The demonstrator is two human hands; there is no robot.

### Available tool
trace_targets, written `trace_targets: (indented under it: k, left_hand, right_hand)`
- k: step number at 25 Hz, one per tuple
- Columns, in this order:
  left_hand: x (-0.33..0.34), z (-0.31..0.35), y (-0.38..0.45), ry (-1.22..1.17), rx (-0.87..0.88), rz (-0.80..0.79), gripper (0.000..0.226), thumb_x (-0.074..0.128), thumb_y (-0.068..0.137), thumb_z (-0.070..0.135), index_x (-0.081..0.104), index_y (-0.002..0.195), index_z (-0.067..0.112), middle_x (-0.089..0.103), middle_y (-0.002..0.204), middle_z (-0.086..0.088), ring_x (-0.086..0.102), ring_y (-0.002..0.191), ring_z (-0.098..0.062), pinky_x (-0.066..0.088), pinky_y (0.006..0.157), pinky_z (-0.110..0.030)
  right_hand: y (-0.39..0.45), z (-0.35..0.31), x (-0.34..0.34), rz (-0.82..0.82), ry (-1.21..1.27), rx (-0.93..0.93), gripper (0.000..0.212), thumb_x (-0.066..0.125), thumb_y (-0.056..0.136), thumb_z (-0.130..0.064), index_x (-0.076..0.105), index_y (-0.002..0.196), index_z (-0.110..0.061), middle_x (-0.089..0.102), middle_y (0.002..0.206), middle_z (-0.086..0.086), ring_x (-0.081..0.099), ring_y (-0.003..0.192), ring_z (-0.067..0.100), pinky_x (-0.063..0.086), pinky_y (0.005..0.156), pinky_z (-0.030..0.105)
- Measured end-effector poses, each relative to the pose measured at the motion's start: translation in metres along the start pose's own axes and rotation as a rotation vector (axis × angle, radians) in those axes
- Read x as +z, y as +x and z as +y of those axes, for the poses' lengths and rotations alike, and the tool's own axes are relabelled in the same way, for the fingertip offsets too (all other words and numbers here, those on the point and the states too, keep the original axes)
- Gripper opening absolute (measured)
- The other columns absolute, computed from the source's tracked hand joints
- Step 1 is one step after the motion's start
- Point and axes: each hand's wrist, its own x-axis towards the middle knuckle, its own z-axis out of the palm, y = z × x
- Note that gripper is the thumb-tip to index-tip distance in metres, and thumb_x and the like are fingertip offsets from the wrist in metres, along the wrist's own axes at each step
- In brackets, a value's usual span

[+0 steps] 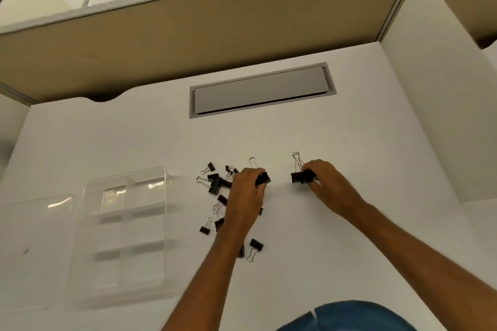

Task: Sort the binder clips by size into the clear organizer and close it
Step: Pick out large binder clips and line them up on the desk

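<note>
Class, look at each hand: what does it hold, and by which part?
Left hand holds a binder clip by its black body; right hand holds large binder clips likewise, wire handles free.

We see black binder clips point(218, 187) with wire handles lying scattered in a loose heap on the white tabletop point(349, 142). Well to their left sits the clear organizer point(126, 226), open, its lid point(35, 247) lying flat beside it.
</note>
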Motion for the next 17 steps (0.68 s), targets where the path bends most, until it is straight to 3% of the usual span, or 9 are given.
trace_targets:
  k: [2, 7, 13, 17]
  left_hand:
    - [0.018, 0.013, 0.025, 0.038, 0.035, -0.066, 0.026, 0.060, 0.096, 0.013, 0.062, 0.122, 0.017, 0.060, 0.115, 0.000, 0.047, 0.111, -0.018, 0.039, 0.094, -0.024]
    - [0.057, 0.022, 0.065, 0.129, 0.068, -0.184, 0.027, 0.060, 0.094, 0.009, 0.063, 0.120, 0.017, 0.060, 0.115, -0.001, 0.045, 0.111, -0.022, 0.047, 0.088, -0.036]
    - [0.074, 0.013, 0.081, 0.176, 0.131, -0.156, 0.025, 0.064, 0.090, 0.008, 0.066, 0.115, 0.014, 0.061, 0.109, -0.004, 0.047, 0.104, -0.025, 0.048, 0.083, -0.038]
    - [0.082, 0.010, 0.082, 0.181, 0.153, -0.124, 0.028, 0.065, 0.091, 0.012, 0.066, 0.118, 0.013, 0.058, 0.108, -0.004, 0.047, 0.103, -0.025, 0.047, 0.084, -0.034]
  right_hand:
    - [0.013, 0.014, -0.013, -0.015, -0.020, 0.043, 0.029, 0.061, 0.091, -0.004, 0.060, 0.113, -0.023, 0.055, 0.105, -0.011, 0.051, 0.102, 0.017, 0.048, 0.088, 0.037]
    - [0.042, 0.036, -0.019, -0.107, -0.076, 0.055, 0.029, 0.059, 0.088, -0.001, 0.060, 0.109, -0.021, 0.054, 0.100, -0.007, 0.050, 0.099, 0.021, 0.045, 0.084, 0.037]
    - [0.049, 0.042, -0.008, -0.080, -0.079, 0.018, 0.023, 0.062, 0.092, -0.008, 0.064, 0.112, -0.018, 0.060, 0.105, -0.002, 0.048, 0.097, 0.017, 0.039, 0.078, 0.027]
    - [0.050, 0.043, -0.005, -0.044, -0.001, -0.006, 0.022, 0.067, 0.092, -0.011, 0.065, 0.113, -0.018, 0.060, 0.107, -0.003, 0.049, 0.100, 0.015, 0.038, 0.084, 0.020]
